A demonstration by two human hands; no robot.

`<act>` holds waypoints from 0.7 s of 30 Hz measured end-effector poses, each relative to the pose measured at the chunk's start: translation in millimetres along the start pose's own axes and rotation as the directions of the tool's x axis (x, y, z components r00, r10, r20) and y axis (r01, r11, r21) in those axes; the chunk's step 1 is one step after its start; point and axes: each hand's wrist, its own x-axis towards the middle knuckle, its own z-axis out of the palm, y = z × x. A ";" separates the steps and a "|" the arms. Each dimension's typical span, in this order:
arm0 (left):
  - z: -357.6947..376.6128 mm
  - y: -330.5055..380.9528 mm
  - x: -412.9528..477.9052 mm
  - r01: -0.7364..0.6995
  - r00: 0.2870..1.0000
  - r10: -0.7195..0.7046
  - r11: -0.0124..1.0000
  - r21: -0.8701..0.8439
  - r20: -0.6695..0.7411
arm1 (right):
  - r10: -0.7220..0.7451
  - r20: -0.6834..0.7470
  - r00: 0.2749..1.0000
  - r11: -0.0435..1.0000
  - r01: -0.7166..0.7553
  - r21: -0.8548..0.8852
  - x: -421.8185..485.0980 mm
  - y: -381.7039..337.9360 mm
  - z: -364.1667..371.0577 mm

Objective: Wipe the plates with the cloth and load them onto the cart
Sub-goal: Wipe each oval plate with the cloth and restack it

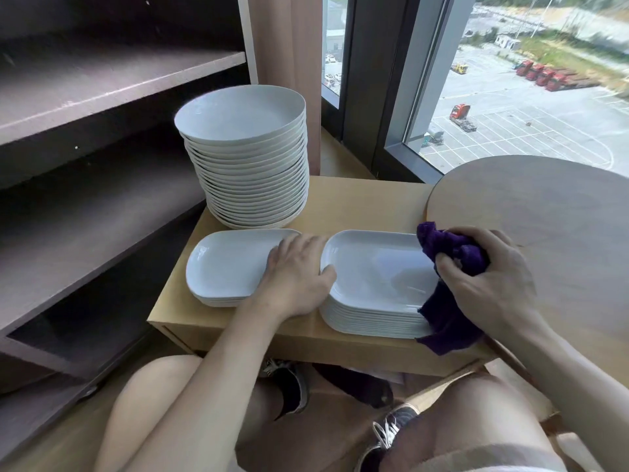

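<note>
Two stacks of white rounded-rectangular plates lie side by side on a low light-wood table (367, 202). The right stack (371, 284) is taller, the left stack (228, 267) holds only a few. My right hand (483, 277) grips a bunched purple cloth (449, 301) over the right edge of the top plate of the right stack; the cloth's tail hangs down the stack's side. My left hand (292, 274) lies between the two stacks, fingers spread over the left stack's right edge, thumb on the rim of the right stack.
A tall stack of round white plates (245, 151) stands at the table's back left. Dark shelves (102, 93) rise on the left. A round wooden tabletop (561, 233) overlaps the right side. Windows are behind. My knees and shoes are below the table's front edge.
</note>
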 end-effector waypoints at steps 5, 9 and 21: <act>-1.5 -11.1 -3.2 0.121 0.977 -0.112 0.992 -0.041 0.182 | 0.122 -0.019 0.992 0.992 -0.121 0.037 7.3 10.2 -6.4; -7.9 -1.1 -8.9 0.041 0.992 -0.018 0.981 -0.189 0.124 | 0.160 0.012 0.987 0.987 -0.160 0.001 8.8 14.1 -5.7; 2.5 12.9 -13.3 0.043 0.977 0.051 0.906 -0.421 0.208 | 0.036 0.262 0.964 0.763 0.142 -0.631 2.5 -0.2 5.3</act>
